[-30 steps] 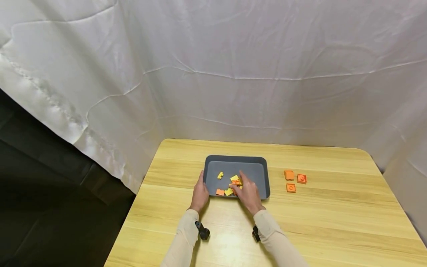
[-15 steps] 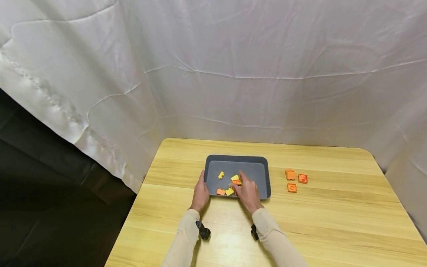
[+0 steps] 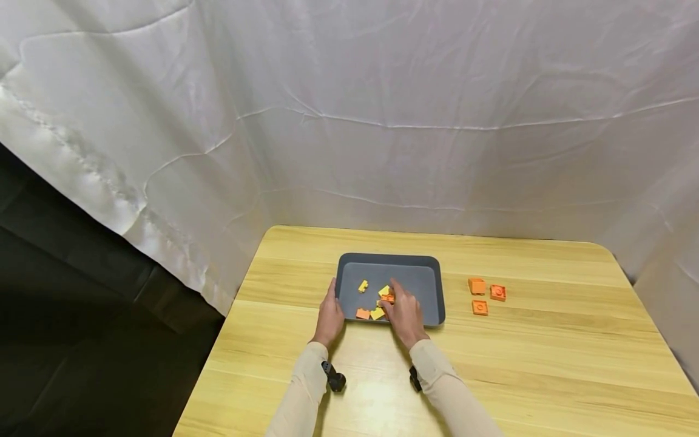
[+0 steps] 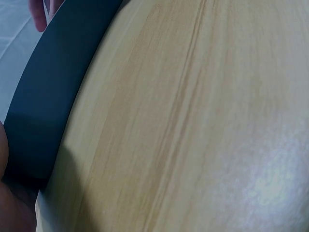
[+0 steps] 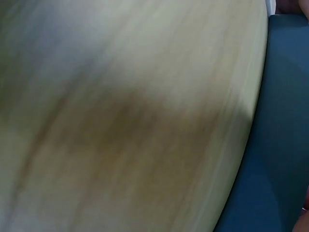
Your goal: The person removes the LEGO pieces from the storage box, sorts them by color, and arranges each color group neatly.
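Observation:
My left hand rests along the left side of a dark grey tray, its fingers stretched out by the wall. In the left wrist view, part of that hand shows at the corner of the tray's front wall. My right hand reaches over the tray's front wall, with thumb and index finger spread beside an orange toy brick. Close by lie yellow bricks and another orange brick. A small yellow brick lies farther left. The right hand's other fingers are hidden.
Three orange toy bricks sit on the wooden table right of the tray: a taller one and two flat ones, one behind and one nearer. A white curtain hangs behind the table.
The whole head view has shifted slightly, with tray and bricks a little farther right. Both hands keep nearly the same place at the tray.

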`<state>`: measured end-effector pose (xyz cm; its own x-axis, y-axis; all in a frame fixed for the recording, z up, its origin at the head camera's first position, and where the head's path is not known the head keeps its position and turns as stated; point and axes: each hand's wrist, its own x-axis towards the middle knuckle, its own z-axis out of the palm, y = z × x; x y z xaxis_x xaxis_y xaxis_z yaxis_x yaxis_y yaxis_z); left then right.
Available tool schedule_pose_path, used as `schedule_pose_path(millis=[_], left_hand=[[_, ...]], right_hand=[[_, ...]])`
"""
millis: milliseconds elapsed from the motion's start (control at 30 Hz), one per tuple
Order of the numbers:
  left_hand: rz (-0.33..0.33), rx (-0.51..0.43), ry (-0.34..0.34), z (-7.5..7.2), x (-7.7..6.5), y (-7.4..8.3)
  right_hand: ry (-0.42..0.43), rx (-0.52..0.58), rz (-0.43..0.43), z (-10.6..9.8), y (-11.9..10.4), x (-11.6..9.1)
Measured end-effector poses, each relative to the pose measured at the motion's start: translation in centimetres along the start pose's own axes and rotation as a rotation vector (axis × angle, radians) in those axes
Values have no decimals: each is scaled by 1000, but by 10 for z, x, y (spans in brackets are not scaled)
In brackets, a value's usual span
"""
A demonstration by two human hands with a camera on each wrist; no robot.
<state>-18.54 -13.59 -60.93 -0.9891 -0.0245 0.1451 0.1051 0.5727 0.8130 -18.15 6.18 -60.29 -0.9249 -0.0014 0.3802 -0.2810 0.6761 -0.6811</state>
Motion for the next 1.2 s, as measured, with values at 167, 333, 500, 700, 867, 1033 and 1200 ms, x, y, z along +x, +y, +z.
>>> schedule_pose_path(millis=[167, 333, 500, 700, 867, 1033, 1200], left_hand=[[-2, -4, -4, -1, 0, 1], [13, -21, 3, -1, -1, 0], [43, -9, 26, -1, -2, 2], [-2, 4, 2, 0, 0, 1], [-28, 8, -8, -1, 1, 3], [-25, -4, -3, -1, 0, 3], [-24, 7, -2, -1, 1, 1]], right_hand=[[31, -16, -48, 1, 2, 0], [34, 6, -70, 1, 2, -1], [28, 25, -70, -2, 0, -1], [42, 19, -78, -3, -1, 0], [48, 2, -93, -5, -2, 1], [58, -15, -101, -7, -3, 2], [78, -11, -96, -11, -2, 4]])
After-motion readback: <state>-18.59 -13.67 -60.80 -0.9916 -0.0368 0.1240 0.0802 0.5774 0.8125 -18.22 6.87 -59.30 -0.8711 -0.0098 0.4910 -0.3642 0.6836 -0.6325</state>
